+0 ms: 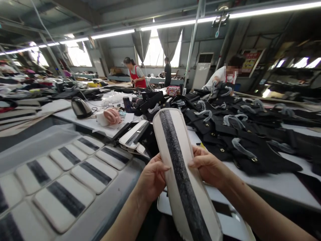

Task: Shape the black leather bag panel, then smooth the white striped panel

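Observation:
A long cream panel with rounded corners and a dark stripe down its middle (179,147) is held up in front of me. My left hand (154,172) grips its left edge, thumb on the face and fingers behind. On the opposite edge, my right hand (208,164) pinches it the same way. Below it, partly hidden, lie more pale pieces with dark bands (223,209). Just behind the panel, a smaller cream-and-black striped piece (134,134) rests on black material.
Several striped cream panels (64,199) lie in rows on a grey surface at left. Black bag pieces with wrapped handles (220,134) are heaped at right. A pink fan (112,116) and a dark kettle-like object (80,107) stand on the table. Co-workers (136,75) stand beyond.

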Demonstrator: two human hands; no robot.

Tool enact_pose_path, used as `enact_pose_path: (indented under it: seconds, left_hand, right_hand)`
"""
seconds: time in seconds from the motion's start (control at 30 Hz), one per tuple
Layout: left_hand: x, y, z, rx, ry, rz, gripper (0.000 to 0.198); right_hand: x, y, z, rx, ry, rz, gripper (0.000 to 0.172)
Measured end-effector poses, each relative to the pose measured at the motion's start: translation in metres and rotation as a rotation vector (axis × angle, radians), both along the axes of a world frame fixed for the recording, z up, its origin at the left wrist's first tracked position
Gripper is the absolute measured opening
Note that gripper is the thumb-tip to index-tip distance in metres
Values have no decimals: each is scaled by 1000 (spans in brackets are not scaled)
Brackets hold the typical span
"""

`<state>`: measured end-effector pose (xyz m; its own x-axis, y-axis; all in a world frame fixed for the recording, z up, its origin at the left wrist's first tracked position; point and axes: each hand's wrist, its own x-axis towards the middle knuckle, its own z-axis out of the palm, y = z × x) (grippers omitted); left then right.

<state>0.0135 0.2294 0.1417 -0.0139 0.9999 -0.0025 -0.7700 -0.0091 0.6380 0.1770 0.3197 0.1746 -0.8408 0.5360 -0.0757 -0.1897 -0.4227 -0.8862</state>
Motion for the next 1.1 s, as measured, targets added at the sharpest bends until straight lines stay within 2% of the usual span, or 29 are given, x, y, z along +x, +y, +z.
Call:
enact_pose_path:
  seconds: [0.17, 0.37, 0.47, 0.6, 0.7, 0.9, 1.0, 1.1]
  left_hand:
    - [8, 4, -2, -39, 36, -26, 41]
    - [-3, -14, -5, 38, 120, -46, 52]
    - [-15, -25, -19, -25, 217, 61, 45]
    - [-33, -35, -58, -159, 327, 319, 33]
    - [-42, -39, -96, -262, 436, 408, 31]
    - [-43, -38, -168, -480, 506, 358, 33]
    - [-37, -37, -191, -521, 497, 320, 34]
    - [-31, -36, -206, -543, 473, 290, 36]
  right_hand:
    - [28, 10, 15, 102, -89, -40, 45]
    - [78, 36, 31, 261, -288, -107, 54]
    - [97, 39, 36, 274, -356, -71, 58]
    - [111, 40, 35, 314, -400, -4, 53]
    - [115, 40, 30, 311, -423, 33, 52]
    - [120, 43, 19, 268, -441, 57, 50]
    - [125, 48, 11, 286, -466, 87, 51]
    - [131, 52, 4, 292, -498, 169, 54]
